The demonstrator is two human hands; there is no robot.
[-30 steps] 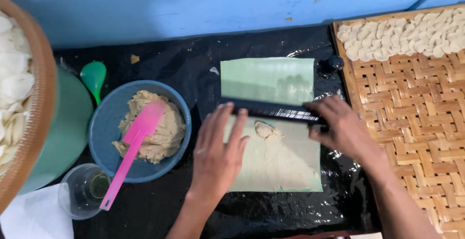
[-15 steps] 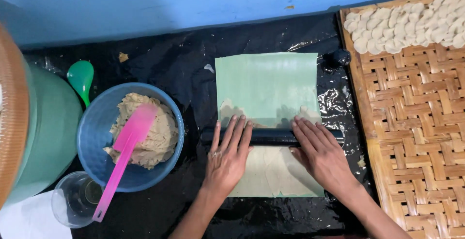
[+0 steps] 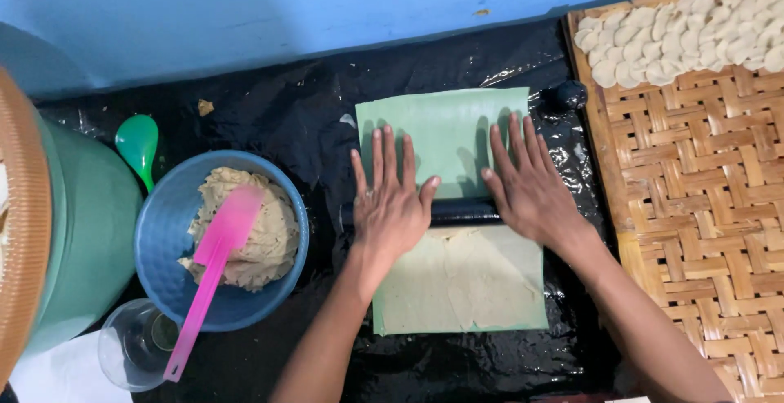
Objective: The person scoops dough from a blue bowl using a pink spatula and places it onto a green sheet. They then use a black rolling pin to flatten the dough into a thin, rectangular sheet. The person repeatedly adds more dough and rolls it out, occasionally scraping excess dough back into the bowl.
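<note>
Both the left hand and right hand lie flat, fingers spread, pressing the roller across the green sheet mid-mat, mid-roll; next likely needs even downward pressure.

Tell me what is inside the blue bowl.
The blue bowl holds a lump of tan dough with a pink spatula lying across it, handle over the rim. The dough and blade cover most of the bowl's bottom, so anything beneath them cannot be seen.

Glossy black plastic sheet, woven bamboo tray, matt dough.
</note>
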